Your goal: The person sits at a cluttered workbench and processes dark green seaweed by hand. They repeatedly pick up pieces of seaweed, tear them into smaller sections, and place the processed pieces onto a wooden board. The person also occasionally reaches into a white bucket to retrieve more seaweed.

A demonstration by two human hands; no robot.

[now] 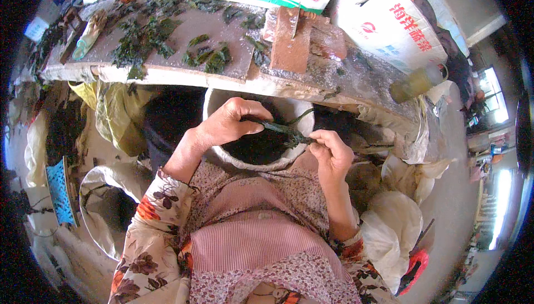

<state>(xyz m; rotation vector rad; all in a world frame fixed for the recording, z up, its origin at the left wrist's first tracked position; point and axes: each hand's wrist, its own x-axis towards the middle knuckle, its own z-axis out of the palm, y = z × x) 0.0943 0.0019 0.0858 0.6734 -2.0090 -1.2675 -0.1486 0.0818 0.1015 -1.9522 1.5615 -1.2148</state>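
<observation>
A strip of dark green seaweed (280, 128) stretches between my two hands over a white tub (210, 99). My left hand (227, 121) pinches one end between thumb and fingers. At the other end, bunched and frilly, my right hand (332, 149) grips it with thumb and forefinger. The tub stands in front of my lap, below the table edge, and its inside looks dark. More seaweed (144, 39) lies in a heap on the table (183, 24), with a smaller clump (208, 57) to its right.
On the table are a brown block (290, 49) with a blade (296, 22) and a jar of yellowish liquid (417, 83). White printed sacks (396, 24) line the back. A white sack (98, 179) stands open at my left; pale plastic bags (392, 225) lie right.
</observation>
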